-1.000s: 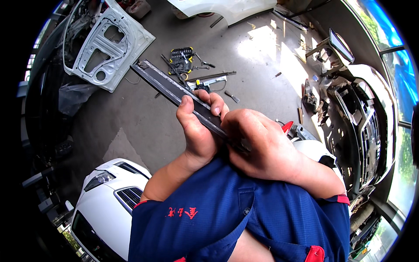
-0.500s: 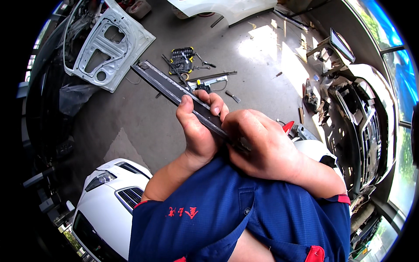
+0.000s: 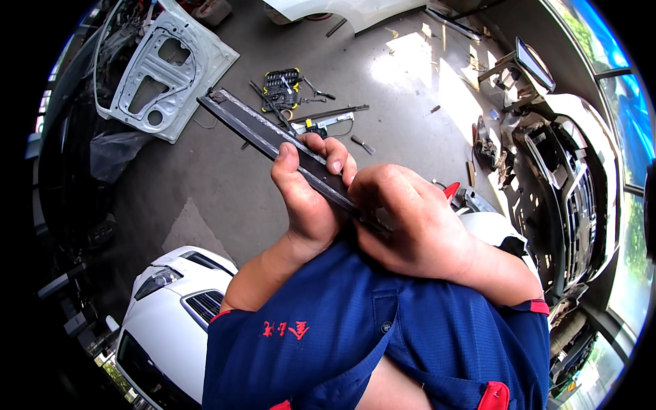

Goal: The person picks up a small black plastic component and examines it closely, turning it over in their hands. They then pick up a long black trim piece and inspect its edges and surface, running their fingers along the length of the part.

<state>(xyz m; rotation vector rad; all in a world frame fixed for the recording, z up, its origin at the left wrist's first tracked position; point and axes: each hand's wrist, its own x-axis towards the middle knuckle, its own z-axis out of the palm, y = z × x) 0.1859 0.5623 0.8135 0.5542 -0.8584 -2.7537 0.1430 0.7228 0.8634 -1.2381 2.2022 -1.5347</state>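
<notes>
A long, flat black trim strip (image 3: pixel 256 130) with greyish, worn-looking edges slants from the upper left down toward my chest. My left hand (image 3: pixel 313 205) is wrapped around its middle from beneath, the thumb against one edge and the fingertips over the other. At the strip's near end, my right hand (image 3: pixel 427 225) is closed with curled fingers, gripping it. Those fingers cover that end, so the detail under them is hidden.
A bare door shell (image 3: pixel 195 102) lies at the far left. On the floor ahead sit an open tool case (image 3: pixel 281 89), a window regulator (image 3: pixel 328 125) and a brush (image 3: pixel 363 144). A white car (image 3: pixel 164 307) stands at left, a bumper (image 3: pixel 577 198) at right.
The strip's far end has shifted slightly left and toward me. My left hand has moved a little left with it; both hands keep their hold.
</notes>
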